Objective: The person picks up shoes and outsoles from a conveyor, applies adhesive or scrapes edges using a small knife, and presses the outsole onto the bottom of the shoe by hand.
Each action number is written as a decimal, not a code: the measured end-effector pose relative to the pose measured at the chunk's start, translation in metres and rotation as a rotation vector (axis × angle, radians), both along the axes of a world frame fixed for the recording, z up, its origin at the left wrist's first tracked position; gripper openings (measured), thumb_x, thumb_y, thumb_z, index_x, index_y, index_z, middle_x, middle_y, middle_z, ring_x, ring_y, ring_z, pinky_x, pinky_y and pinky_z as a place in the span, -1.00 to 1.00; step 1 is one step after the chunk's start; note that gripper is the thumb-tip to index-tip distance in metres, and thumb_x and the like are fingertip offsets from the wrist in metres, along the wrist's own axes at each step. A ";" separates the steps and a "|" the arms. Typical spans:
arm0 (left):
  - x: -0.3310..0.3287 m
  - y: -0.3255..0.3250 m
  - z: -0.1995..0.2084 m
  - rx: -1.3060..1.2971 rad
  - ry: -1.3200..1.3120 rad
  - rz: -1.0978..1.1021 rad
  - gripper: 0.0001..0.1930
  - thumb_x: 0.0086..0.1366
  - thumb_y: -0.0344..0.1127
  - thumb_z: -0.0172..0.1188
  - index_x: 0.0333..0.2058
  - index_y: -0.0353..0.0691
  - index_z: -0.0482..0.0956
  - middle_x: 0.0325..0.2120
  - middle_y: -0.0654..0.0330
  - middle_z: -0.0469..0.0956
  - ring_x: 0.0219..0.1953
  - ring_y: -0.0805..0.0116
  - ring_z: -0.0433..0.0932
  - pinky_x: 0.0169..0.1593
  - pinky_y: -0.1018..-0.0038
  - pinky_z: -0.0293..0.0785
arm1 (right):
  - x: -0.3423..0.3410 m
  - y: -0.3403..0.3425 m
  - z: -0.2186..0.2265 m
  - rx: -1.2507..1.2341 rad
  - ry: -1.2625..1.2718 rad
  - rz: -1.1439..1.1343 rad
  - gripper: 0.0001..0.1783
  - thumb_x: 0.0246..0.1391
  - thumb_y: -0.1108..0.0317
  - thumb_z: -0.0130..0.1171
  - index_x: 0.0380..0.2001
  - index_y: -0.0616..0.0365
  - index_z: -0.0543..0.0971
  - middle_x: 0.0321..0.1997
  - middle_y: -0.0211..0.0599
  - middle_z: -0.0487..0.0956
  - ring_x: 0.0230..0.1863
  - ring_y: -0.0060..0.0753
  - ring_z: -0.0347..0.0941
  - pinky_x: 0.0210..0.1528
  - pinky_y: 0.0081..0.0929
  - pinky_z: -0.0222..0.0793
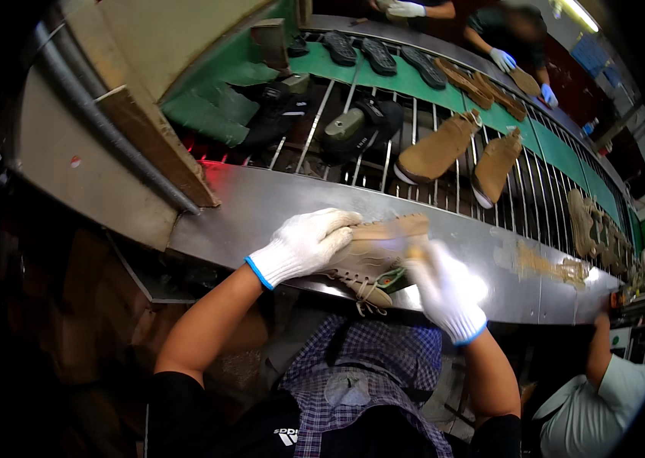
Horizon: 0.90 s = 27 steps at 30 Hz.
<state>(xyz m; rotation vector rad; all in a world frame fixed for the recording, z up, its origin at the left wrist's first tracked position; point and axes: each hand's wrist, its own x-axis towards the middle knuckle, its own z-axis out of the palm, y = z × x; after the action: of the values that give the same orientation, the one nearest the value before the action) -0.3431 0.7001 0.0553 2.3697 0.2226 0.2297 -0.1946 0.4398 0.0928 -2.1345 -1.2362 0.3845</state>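
Note:
My left hand, in a white knitted glove with a blue cuff, grips a beige lace-up shoe. The shoe lies on its side over the front of the metal ledge, its sole edge turned away from me. Loose laces and a patch of green lining show at its near side. My right hand, gloved the same way, is at the shoe's right end and blurred by motion. Its fingers look closed around a small yellowish thing, too smeared to name. Part of the shoe is hidden under my left hand.
Beyond the metal ledge runs a rack of metal bars carrying black shoes and tan shoes. Soles lie on a green strip behind. Co-workers stand across; another person is at right. A wooden panel bounds the left.

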 end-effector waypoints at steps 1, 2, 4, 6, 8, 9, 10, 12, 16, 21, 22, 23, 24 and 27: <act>-0.006 0.001 0.002 -0.106 -0.063 0.080 -0.61 0.54 -0.20 0.12 0.19 -0.29 0.64 0.11 -0.04 0.69 0.16 0.03 0.68 0.25 0.24 0.57 | 0.008 0.005 -0.008 -0.383 -0.067 0.025 -0.54 0.46 0.02 0.20 0.07 0.25 0.55 -0.28 0.05 0.71 -0.31 0.07 0.70 -0.18 -0.09 0.61; -0.018 0.003 0.004 -0.210 -0.129 0.169 -0.63 0.53 -0.25 0.14 0.17 -0.32 0.65 0.10 -0.04 0.70 0.15 0.09 0.68 0.25 0.28 0.57 | 0.009 0.004 -0.011 -0.305 0.052 -0.058 -0.51 0.40 -0.05 0.23 0.07 0.15 0.56 -0.16 0.33 0.70 -0.14 0.51 0.63 -0.09 0.19 0.55; -0.039 0.002 0.003 -0.269 -0.322 0.364 -0.67 0.48 -0.38 0.19 0.13 -0.40 0.67 0.05 -0.04 0.71 0.12 0.17 0.69 0.23 0.32 0.58 | 0.030 -0.024 -0.039 -0.119 -0.060 -0.142 -0.53 0.37 -0.01 0.28 0.08 0.14 0.58 -0.22 0.24 0.72 -0.19 0.36 0.68 -0.11 0.10 0.58; -0.074 -0.019 -0.009 -0.201 -0.437 0.540 -0.69 0.42 -0.48 0.23 0.09 -0.45 0.67 0.01 -0.07 0.72 0.09 0.14 0.70 0.21 0.31 0.61 | 0.050 -0.059 -0.054 -0.143 -0.076 -0.289 -0.54 0.33 -0.02 0.32 0.05 0.11 0.61 -0.21 0.17 0.72 -0.19 0.23 0.70 -0.10 0.01 0.60; -0.106 -0.044 -0.011 -0.096 -0.463 0.596 -0.69 0.33 -0.53 0.27 0.04 -0.46 0.68 -0.01 -0.11 0.71 0.07 0.04 0.72 0.18 0.25 0.64 | 0.073 -0.086 -0.074 -0.299 -0.311 -0.359 -0.54 0.25 -0.04 0.38 0.02 0.06 0.63 -0.14 0.10 0.69 -0.14 0.13 0.69 -0.06 -0.03 0.60; -0.119 -0.059 -0.014 -0.041 -0.469 0.583 -0.68 0.29 -0.55 0.29 0.02 -0.46 0.68 -0.01 -0.14 0.71 0.06 -0.03 0.72 0.17 0.22 0.65 | 0.080 -0.092 -0.078 -0.414 -0.536 -0.349 -0.54 0.20 -0.02 0.42 0.02 0.03 0.64 -0.09 0.06 0.66 -0.10 0.13 0.66 -0.02 -0.01 0.59; -0.123 -0.069 -0.019 0.147 -0.548 0.487 -0.66 0.21 -0.57 0.32 -0.01 -0.44 0.67 -0.04 -0.16 0.71 0.03 -0.11 0.73 0.15 0.17 0.67 | 0.089 -0.096 -0.082 -0.373 -0.652 -0.363 -0.49 0.12 0.01 0.48 0.02 0.06 0.64 -0.05 0.01 0.62 0.01 0.17 0.61 0.06 0.04 0.56; -0.123 -0.097 -0.022 0.217 -0.605 0.340 -0.63 0.19 -0.50 0.37 0.00 -0.39 0.66 -0.01 -0.14 0.67 0.06 -0.13 0.71 0.15 0.07 0.69 | 0.101 -0.059 -0.068 -0.133 -0.692 -0.259 -0.51 0.18 0.09 0.44 0.07 0.12 0.63 0.04 0.03 0.63 0.11 0.20 0.58 0.12 0.04 0.54; -0.079 -0.138 -0.023 0.223 -0.692 0.092 -0.51 0.10 -0.37 0.49 0.03 -0.34 0.64 0.00 -0.08 0.63 0.08 -0.13 0.68 0.19 -0.02 0.68 | 0.091 0.038 -0.045 0.238 -0.346 -0.126 -0.60 0.36 0.11 0.25 0.08 0.16 0.64 0.13 -0.01 0.66 0.14 0.13 0.60 0.22 -0.10 0.50; -0.047 -0.151 -0.049 0.366 -0.532 0.038 -0.35 -0.02 -0.31 0.55 0.13 -0.17 0.63 0.19 0.01 0.52 0.28 -0.12 0.50 0.33 -0.15 0.49 | 0.071 0.050 -0.088 0.079 -0.036 -0.164 -0.56 0.50 0.01 0.06 0.02 0.16 0.67 -0.01 0.11 0.69 0.09 0.21 0.63 0.17 -0.12 0.49; -0.046 -0.143 -0.067 0.506 -0.596 0.075 -0.33 0.00 -0.33 0.52 0.17 -0.07 0.62 0.20 0.03 0.48 0.23 -0.10 0.48 0.31 -0.14 0.47 | 0.061 0.038 -0.079 0.038 0.046 -0.114 -0.57 0.51 0.01 0.04 0.02 0.14 0.67 0.00 0.10 0.70 0.09 0.19 0.64 0.19 -0.14 0.49; -0.041 -0.134 -0.081 0.633 -0.638 0.111 -0.36 0.03 -0.34 0.49 0.17 -0.01 0.61 0.16 0.05 0.49 0.17 -0.06 0.50 0.27 -0.09 0.49 | 0.047 0.017 -0.067 -0.019 0.128 -0.091 -0.58 0.51 0.02 0.03 0.03 0.11 0.68 0.01 0.10 0.70 0.10 0.18 0.64 0.20 -0.16 0.50; -0.041 -0.128 -0.083 0.635 -0.685 0.134 -0.36 0.02 -0.37 0.48 0.17 -0.02 0.62 0.15 0.04 0.49 0.16 -0.05 0.51 0.26 -0.10 0.49 | 0.033 0.003 -0.067 0.006 0.149 -0.086 -0.60 0.51 0.03 0.02 0.09 0.04 0.67 0.05 0.06 0.71 0.13 0.14 0.65 0.24 -0.19 0.50; -0.049 -0.093 -0.025 0.427 -0.585 0.010 -0.30 -0.09 -0.45 0.55 0.13 -0.09 0.65 0.17 -0.01 0.50 0.17 -0.05 0.55 0.32 -0.04 0.50 | 0.013 -0.018 -0.047 0.122 0.270 -0.079 -0.55 0.57 0.14 -0.08 0.29 0.12 0.57 0.28 -0.06 0.63 0.18 0.01 0.64 0.33 -0.20 0.46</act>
<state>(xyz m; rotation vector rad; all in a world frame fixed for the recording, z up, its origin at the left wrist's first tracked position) -0.3917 0.6073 0.0306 2.5876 -0.1079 1.0408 -0.1819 0.4215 0.0455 -1.9475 -0.9933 0.5290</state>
